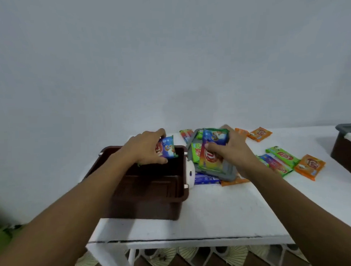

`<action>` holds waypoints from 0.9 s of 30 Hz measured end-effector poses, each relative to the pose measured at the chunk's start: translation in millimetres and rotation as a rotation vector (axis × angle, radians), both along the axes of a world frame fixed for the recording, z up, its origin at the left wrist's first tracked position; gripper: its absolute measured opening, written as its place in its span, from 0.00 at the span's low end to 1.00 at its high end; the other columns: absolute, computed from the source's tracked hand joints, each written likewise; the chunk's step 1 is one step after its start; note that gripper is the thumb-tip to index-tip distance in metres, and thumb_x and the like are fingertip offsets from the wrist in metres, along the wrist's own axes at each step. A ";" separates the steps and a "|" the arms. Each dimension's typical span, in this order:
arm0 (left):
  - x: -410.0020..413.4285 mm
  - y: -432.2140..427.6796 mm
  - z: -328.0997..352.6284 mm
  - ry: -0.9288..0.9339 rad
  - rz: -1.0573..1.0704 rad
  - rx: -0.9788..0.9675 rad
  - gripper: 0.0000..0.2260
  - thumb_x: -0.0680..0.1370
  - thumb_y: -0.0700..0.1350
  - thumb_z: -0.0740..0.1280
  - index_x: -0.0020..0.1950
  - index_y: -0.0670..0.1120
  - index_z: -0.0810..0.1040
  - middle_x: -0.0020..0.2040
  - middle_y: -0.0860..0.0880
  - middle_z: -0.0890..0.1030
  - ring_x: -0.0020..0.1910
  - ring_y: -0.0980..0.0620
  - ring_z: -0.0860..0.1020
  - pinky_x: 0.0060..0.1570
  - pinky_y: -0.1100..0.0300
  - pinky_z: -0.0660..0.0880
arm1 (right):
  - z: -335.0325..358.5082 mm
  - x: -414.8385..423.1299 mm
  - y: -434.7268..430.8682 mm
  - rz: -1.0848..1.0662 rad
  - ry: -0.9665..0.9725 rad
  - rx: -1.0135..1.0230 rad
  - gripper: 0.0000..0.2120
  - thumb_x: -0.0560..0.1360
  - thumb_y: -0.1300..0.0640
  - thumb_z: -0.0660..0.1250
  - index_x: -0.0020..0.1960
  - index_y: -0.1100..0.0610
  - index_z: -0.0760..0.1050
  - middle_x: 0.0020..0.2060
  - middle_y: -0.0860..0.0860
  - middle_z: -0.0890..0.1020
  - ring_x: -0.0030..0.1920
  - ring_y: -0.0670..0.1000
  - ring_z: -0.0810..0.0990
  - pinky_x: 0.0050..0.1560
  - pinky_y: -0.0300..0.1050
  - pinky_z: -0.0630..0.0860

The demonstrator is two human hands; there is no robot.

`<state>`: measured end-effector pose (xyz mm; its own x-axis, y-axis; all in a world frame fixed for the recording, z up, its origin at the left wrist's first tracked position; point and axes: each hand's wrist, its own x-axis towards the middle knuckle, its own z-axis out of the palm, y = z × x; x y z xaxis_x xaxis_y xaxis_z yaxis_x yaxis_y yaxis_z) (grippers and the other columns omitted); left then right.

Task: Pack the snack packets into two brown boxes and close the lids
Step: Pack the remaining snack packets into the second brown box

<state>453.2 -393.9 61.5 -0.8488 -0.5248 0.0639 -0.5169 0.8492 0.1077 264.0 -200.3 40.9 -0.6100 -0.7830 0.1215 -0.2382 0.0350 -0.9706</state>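
Note:
An open brown box (pixel 121 200) stands at the table's left end, and its inside looks dark and bare. My left hand (pixel 145 147) holds a blue snack packet (pixel 168 148) over the box's far right corner. My right hand (pixel 231 150) grips a larger blue, red and green packet (pixel 213 149) above a grey lid (pixel 226 172) that lies beside the box. Green packets (pixel 196 154) lie on that lid. A second brown box (pixel 346 152) with a grey lid sits at the far right edge, partly out of view.
Loose packets lie on the white table (pixel 213 217): orange ones (pixel 259 134) at the back, green (pixel 283 156) and orange (pixel 310 167) ones at the right, a blue one (pixel 206 179) under the lid. A white latch (pixel 190 173) hangs on the box's right side. The table's front edge is near.

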 end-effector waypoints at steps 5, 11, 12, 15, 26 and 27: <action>44.5 -45.5 -26.7 -0.158 -0.041 0.037 0.30 0.63 0.59 0.77 0.60 0.54 0.69 0.54 0.53 0.74 0.52 0.51 0.74 0.51 0.52 0.75 | 25.5 49.8 -54.2 0.097 0.264 0.002 0.19 0.71 0.59 0.74 0.55 0.39 0.76 0.50 0.48 0.76 0.49 0.53 0.82 0.37 0.50 0.83; 64.0 -80.0 -68.0 -0.325 -0.107 0.006 0.31 0.65 0.58 0.76 0.65 0.53 0.71 0.59 0.50 0.75 0.56 0.49 0.75 0.46 0.55 0.70 | -5.0 89.4 -111.1 0.236 0.851 0.582 0.09 0.70 0.58 0.72 0.47 0.51 0.74 0.47 0.50 0.77 0.48 0.52 0.76 0.40 0.45 0.73; 64.0 -83.1 -70.6 -0.351 -0.115 -0.015 0.31 0.65 0.58 0.77 0.65 0.53 0.71 0.60 0.49 0.75 0.56 0.48 0.75 0.46 0.55 0.70 | -11.1 91.4 -115.5 0.228 0.883 0.629 0.09 0.70 0.59 0.71 0.47 0.52 0.73 0.47 0.51 0.77 0.48 0.53 0.75 0.40 0.44 0.70; 63.0 -89.3 -79.8 -0.433 -0.154 -0.068 0.33 0.68 0.56 0.76 0.70 0.51 0.69 0.64 0.47 0.74 0.59 0.45 0.75 0.49 0.53 0.72 | -26.1 95.7 -124.3 0.146 0.901 0.693 0.07 0.70 0.61 0.68 0.45 0.53 0.72 0.48 0.54 0.78 0.49 0.56 0.76 0.41 0.45 0.69; 58.4 -90.5 -93.0 -0.454 -0.233 -0.116 0.29 0.72 0.50 0.73 0.71 0.49 0.68 0.65 0.45 0.74 0.60 0.43 0.75 0.53 0.49 0.74 | -47.7 104.7 -136.5 0.221 1.396 0.899 0.14 0.75 0.52 0.67 0.59 0.52 0.77 0.52 0.54 0.79 0.52 0.57 0.78 0.43 0.50 0.70; 58.0 -90.9 -92.7 -0.455 -0.236 -0.116 0.29 0.73 0.50 0.73 0.71 0.50 0.67 0.65 0.45 0.74 0.60 0.43 0.75 0.53 0.48 0.74 | -50.2 105.5 -137.4 0.250 1.435 0.910 0.14 0.76 0.51 0.66 0.60 0.50 0.76 0.54 0.54 0.79 0.54 0.57 0.77 0.44 0.51 0.69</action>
<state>511.2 -484.7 -31.2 -0.8986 -0.3274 -0.2922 -0.2829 0.9412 -0.1846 369.6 -337.7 -9.3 -0.2805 -0.9562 -0.0836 -0.9172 0.2414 0.3170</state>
